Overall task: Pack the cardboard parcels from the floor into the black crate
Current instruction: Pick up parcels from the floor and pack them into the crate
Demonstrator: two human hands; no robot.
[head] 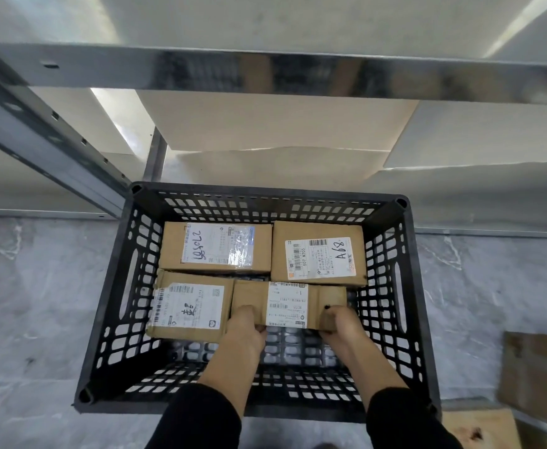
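The black crate stands on the grey floor below me. Three labelled cardboard parcels lie inside it: one at the back left, one at the back right, one at the front left. A fourth small parcel is at the front right of these, inside the crate. My left hand grips its near left end and my right hand grips its near right end. Whether this parcel touches the crate's bottom is unclear.
Metal shelving with pale boards stands just behind the crate. More cardboard parcels lie on the floor at the right, partly cut off by the frame edge. Grey marbled floor spreads to the left.
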